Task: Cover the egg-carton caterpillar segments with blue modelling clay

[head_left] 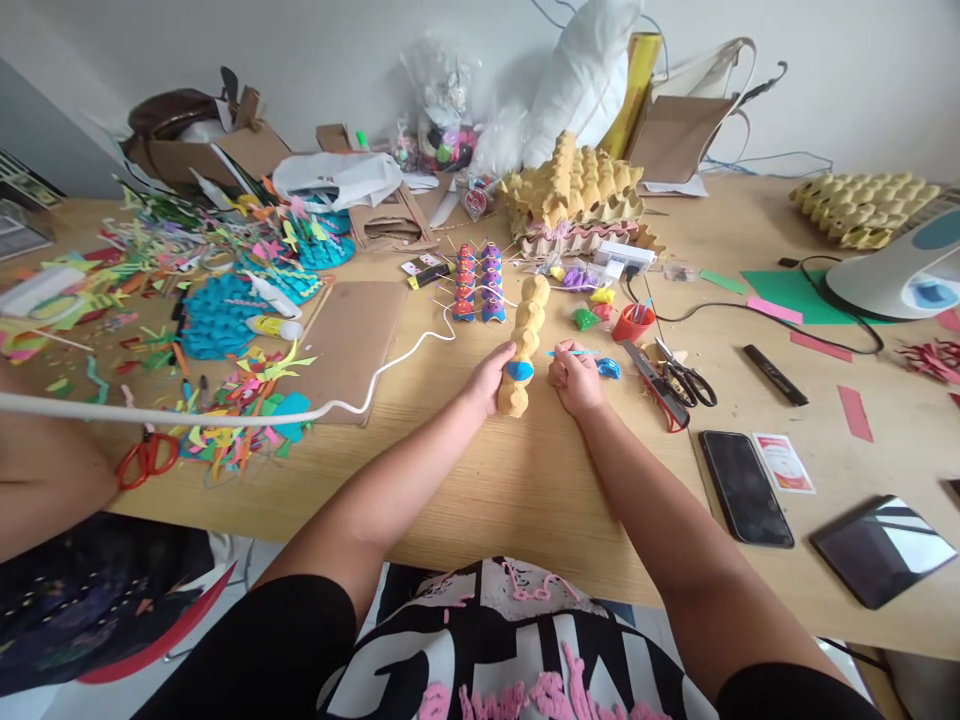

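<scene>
My left hand (491, 378) grips a strip of tan egg carton (532, 318) by its near half, holding it lengthwise away from me. One bump near the close end carries a blue patch (520, 371); the other bumps are plain tan. To the right, my right hand (576, 380) is closed around a thin light-blue stick (562, 352) pointing toward the strip, apart from it. Whether the stick is a brush cannot be made out. Beside the right hand lies a small blue lump or packet (608, 369). Beyond the strip stand two painted carton strips, one red and blue (464, 285), one purple and blue (492, 285).
Right of my hands lie a box cutter (655, 385), scissors (686, 375), a red cup (634, 322) and a phone (745, 488). A white cable (352, 405) crosses the left side, near cardboard (345, 340) and paper scraps. Another person's arm (52, 470) rests at left.
</scene>
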`<state>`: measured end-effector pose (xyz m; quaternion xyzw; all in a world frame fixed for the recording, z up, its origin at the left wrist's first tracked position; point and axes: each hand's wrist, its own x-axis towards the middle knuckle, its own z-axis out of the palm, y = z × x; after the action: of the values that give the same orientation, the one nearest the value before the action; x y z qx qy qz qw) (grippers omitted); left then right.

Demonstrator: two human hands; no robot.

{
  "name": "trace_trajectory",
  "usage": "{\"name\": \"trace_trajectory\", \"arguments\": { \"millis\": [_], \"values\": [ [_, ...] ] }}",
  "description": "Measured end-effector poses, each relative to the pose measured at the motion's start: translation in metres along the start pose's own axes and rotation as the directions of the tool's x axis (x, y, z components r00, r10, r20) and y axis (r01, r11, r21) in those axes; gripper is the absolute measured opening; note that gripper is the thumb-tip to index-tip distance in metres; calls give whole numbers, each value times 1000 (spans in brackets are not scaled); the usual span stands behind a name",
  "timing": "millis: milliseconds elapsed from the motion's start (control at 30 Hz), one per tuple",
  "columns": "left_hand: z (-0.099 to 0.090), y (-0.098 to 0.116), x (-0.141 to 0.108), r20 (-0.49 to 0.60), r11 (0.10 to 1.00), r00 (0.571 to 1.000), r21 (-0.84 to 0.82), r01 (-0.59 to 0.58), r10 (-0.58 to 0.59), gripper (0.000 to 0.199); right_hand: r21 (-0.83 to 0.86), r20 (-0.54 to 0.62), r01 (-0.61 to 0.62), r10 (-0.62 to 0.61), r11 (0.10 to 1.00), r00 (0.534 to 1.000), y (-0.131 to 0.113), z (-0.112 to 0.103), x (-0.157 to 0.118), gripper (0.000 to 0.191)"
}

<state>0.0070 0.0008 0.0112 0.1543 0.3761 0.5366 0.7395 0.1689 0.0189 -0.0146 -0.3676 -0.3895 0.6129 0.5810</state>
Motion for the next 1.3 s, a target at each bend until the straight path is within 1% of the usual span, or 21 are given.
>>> {"name": "trace_trajectory", "arguments": {
  "millis": [100,200,333,433,533,600,700,733,867,967,1033,1067,1167,1300],
  "values": [
    [-1,-3,-7,-37,998,999,-62,-17,15,12,8,-25,15,-15,1000,1000,2,1,-1,62],
    [1,-2,-12,-43,996,998,-81,37,-41,19,13,-43,30,-29,999,999,3,2,-5,63],
    [11,3,-9,-23,991,994,-92,101,-103,33,13,-32,25,-24,1000,999,-1,2,-11,59],
    [16,4,-5,-15,989,995,-111,101,-103,28,7,0,2,-2,1000,1000,-3,1,-11,54],
    [12,4,-1,18,981,984,-81,175,-174,35,24,2,-32,32,999,999,-3,-2,-10,48],
    [9,6,1,42,976,979,-81,203,-200,38,55,-5,-36,37,998,999,-2,-3,-9,46],
    [8,10,3,59,957,964,-116,266,-261,43,79,34,-54,51,995,998,0,-3,-10,49],
    [8,12,3,46,957,965,-126,261,-257,45,82,46,-63,59,995,997,1,-3,-12,51],
    [13,13,2,47,963,970,-122,241,-237,36,103,65,-86,80,991,995,2,1,-18,55],
    [14,12,2,52,968,978,-138,208,-203,33,162,108,-168,152,972,983,1,3,-22,53],
    [13,11,2,69,971,979,-135,199,-191,41,188,148,-221,195,957,970,0,4,-23,55],
    [12,11,3,72,970,976,-123,211,-203,45,198,159,-233,203,952,966,0,4,-23,55],
    [11,12,3,71,964,968,-99,248,-241,49,216,166,-231,197,949,966,-1,3,-22,54],
    [12,15,1,34,959,965,-104,264,-262,41,200,176,-223,189,954,966,-1,1,-19,49]
  ]
}}
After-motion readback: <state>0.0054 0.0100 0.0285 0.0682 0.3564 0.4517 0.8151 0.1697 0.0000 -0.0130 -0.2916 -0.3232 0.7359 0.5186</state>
